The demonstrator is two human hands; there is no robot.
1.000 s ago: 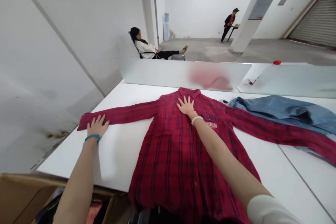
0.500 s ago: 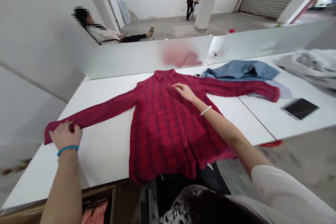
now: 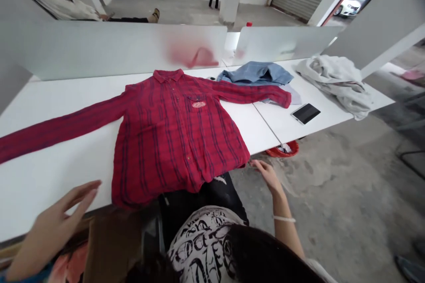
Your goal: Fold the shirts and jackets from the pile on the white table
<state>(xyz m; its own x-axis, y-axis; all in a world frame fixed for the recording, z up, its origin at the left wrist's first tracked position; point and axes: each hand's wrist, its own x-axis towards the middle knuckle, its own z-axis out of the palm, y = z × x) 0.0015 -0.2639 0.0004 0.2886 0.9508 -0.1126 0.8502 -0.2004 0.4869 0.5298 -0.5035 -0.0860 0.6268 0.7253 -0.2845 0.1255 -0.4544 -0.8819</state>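
Note:
A red plaid shirt (image 3: pixel 166 128) with navy stripes lies front up on the white table, its collar at the far side and its sleeves spread to both sides. A pale oval patch (image 3: pixel 198 105) sits below its chest pocket. The hem hangs over the near table edge. My left hand (image 3: pixel 63 216) is open above the table's near edge, left of the hem and apart from the shirt, fingers stretched out and thumb below them. At the hem's right corner is my right hand (image 3: pixel 267 174), its fingertips drawn together on the cloth edge.
Blue folded cloth (image 3: pixel 255 73), a phone (image 3: pixel 306 113) and a heap of grey-white cloth (image 3: pixel 338 82) lie on the right. A frosted divider (image 3: pixel 116 48) runs along the back. A cardboard box (image 3: pixel 109 247) stands below the near edge, a red basket (image 3: pixel 283 149) under the table.
My left hand has left the left sleeve's cuff and moved toward the near edge. My right hand has gone from the shirt's chest to the hem's right corner. The view has turned right.

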